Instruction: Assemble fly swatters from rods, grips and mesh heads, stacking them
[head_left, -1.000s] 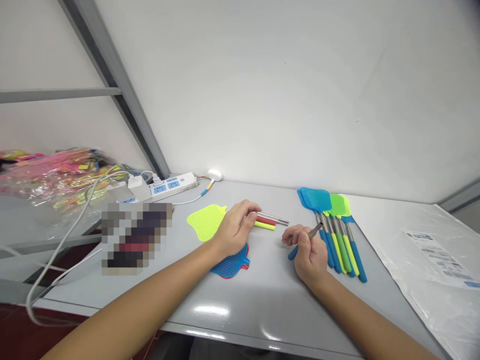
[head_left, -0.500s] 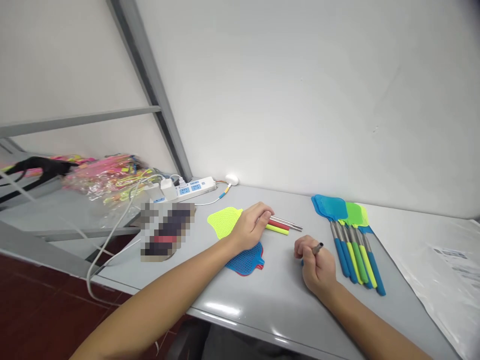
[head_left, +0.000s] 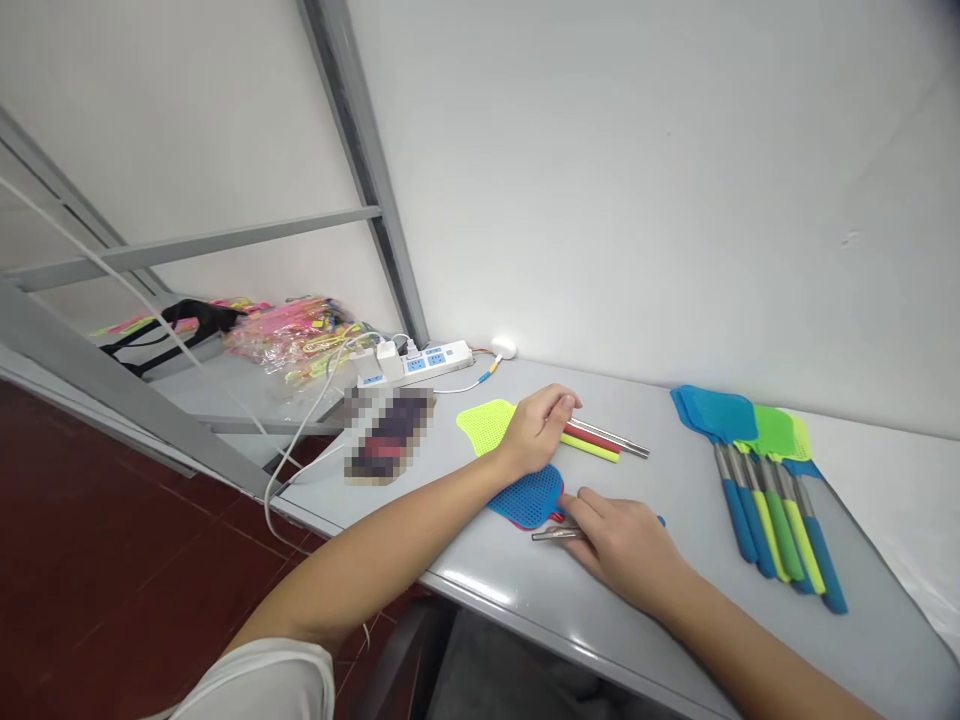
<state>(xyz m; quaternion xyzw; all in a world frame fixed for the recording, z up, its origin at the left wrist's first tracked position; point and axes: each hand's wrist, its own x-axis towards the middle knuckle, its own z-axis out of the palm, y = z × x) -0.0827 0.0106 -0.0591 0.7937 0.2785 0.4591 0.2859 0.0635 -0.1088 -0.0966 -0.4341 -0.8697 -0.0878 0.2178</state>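
My right hand (head_left: 626, 550) is closed around a fly swatter handle (head_left: 551, 536). Its metal tube sticks out left of the fingers, and a bit of blue grip shows behind the hand. The fingertips are at the neck of a blue mesh swatter head (head_left: 534, 498), which lies over a red one. My left hand (head_left: 534, 430) rests on the table with thumb and fingers together; what they hold, if anything, is hidden. Partly beneath it is a yellow swatter head (head_left: 484, 425). Just right of it lie metal rods (head_left: 626, 445), a red grip (head_left: 596, 436) and a yellow grip (head_left: 592, 447).
Several assembled fly swatters (head_left: 772, 500) lie fanned at the right, beside a white plastic sheet (head_left: 892, 520). A power strip (head_left: 427, 362) with cables stands at the back left. Bagged colourful items (head_left: 300, 335) sit on a shelf beyond the metal frame (head_left: 367, 170).
My right hand has moved left and turned, bringing the handle's metal end near the blue swatter head's neck. My left hand stays by the rods. The whole view has shifted.
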